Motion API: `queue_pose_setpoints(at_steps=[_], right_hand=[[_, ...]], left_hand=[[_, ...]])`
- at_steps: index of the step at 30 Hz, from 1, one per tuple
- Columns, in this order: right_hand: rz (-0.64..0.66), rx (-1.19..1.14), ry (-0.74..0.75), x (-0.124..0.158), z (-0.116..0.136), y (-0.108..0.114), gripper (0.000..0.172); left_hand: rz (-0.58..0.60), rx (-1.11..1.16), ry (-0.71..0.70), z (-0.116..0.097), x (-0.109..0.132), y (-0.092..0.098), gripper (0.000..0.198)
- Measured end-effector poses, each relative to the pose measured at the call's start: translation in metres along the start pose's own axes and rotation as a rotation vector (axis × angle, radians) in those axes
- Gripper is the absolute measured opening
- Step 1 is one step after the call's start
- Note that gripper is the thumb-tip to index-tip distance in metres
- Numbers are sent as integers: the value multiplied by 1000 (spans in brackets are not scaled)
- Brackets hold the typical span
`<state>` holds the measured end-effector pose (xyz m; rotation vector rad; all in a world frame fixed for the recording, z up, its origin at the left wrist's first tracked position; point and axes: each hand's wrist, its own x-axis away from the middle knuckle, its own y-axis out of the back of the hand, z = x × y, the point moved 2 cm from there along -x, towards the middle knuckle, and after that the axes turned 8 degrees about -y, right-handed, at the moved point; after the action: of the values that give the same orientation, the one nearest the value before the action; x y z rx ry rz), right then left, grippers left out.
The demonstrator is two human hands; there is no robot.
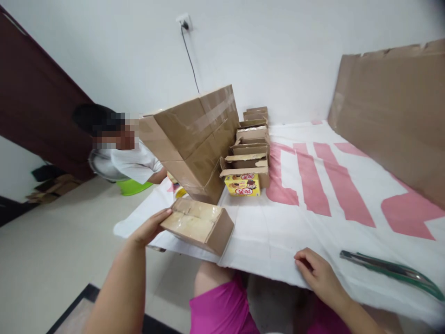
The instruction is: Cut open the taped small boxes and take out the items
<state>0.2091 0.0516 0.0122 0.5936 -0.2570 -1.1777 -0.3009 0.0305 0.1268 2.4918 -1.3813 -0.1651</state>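
Item: taped cardboard box (194, 222), at the near edge of the white-and-pink-covered counter (278, 241), just before the large stacked cartons (198, 139). Long axis: left to right, right end angled somewhat towards the wearer; taped seam up, running lengthwise; plain end face pointing right.
Left hand (155, 226): holding the box's left end, fingers at its upper edge; remainder of grip hidden.
Right hand (314, 268): at counter edge, fingers loosely curled, narrow gap to thumb, nothing seen within.
Adjacent: green-handled cutter (389, 269), right of right hand, slanting; yellow printed box (242, 184), beside the row of open boxes (248, 147).
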Motion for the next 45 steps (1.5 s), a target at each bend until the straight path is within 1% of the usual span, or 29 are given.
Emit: queue_pose_setpoints(at_steps=[2, 5, 7, 10, 12, 13, 15, 17, 19, 21, 23, 25, 27, 28, 30, 31, 32, 34, 37, 39, 43, 45], right_hand=[[-7, -1, 4, 0, 1, 0, 18], [-8, 13, 6, 0, 3, 1, 18], [-5, 26, 8, 0, 3, 1, 18], [-6, 37, 13, 0, 2, 0, 18], [-15, 42, 19, 1, 2, -1, 18], [-22, 45, 22, 1, 2, -2, 18], [-32, 48, 22, 3, 4, -4, 18], [-38, 52, 22, 4, 6, -1, 19], [-100, 86, 42, 6, 5, 13, 20], [-222, 185, 62, 9, -5, 39, 22], [-342, 361, 35, 12, -26, 74, 26], [-414, 584, -45, 17, -57, 109, 37], [-423, 778, -205, 24, -92, 134, 45], [-389, 823, -274, 27, -107, 142, 45], [-322, 850, -350, 33, -127, 147, 41], [-302, 855, -362, 34, -132, 147, 39], [-294, 856, -360, 34, -132, 145, 38], [-287, 842, -328, 31, -125, 139, 36], [-244, 764, -272, 20, -105, 130, 31], [-209, 725, -266, 13, -93, 127, 28], [-173, 666, -345, -2, -72, 125, 22], [-217, 643, -385, -15, -55, 129, 21]], left_hand=[[59, 122, 34, 5, 8, -23, 56], [31, 252, -19, 3, 18, -57, 63], [58, 310, -36, -2, 25, -81, 65], [131, 368, -62, -10, 34, -117, 63], [143, 390, -108, -13, 39, -140, 61], [121, 396, -147, -13, 40, -150, 60], [39, 402, -252, -11, 42, -167, 58], [-42, 407, -348, -7, 44, -180, 54], [-81, 412, -400, -2, 46, -187, 49], [-94, 408, -425, 2, 48, -189, 42], [-98, 409, -454, 5, 50, -189, 39], [-87, 421, -478, 5, 49, -188, 37], [-67, 442, -487, 5, 48, -187, 37], [-57, 452, -486, 5, 48, -187, 37], [-48, 462, -478, 5, 46, -188, 36], [-45, 461, -471, 5, 45, -189, 36], [-42, 456, -464, 4, 44, -190, 35], [-30, 447, -449, 3, 43, -193, 35], [4, 455, -431, -1, 41, -203, 37], [28, 466, -435, -5, 40, -210, 37], [53, 475, -462, -6, 39, -219, 36], [50, 478, -482, -3, 40, -220, 36]])
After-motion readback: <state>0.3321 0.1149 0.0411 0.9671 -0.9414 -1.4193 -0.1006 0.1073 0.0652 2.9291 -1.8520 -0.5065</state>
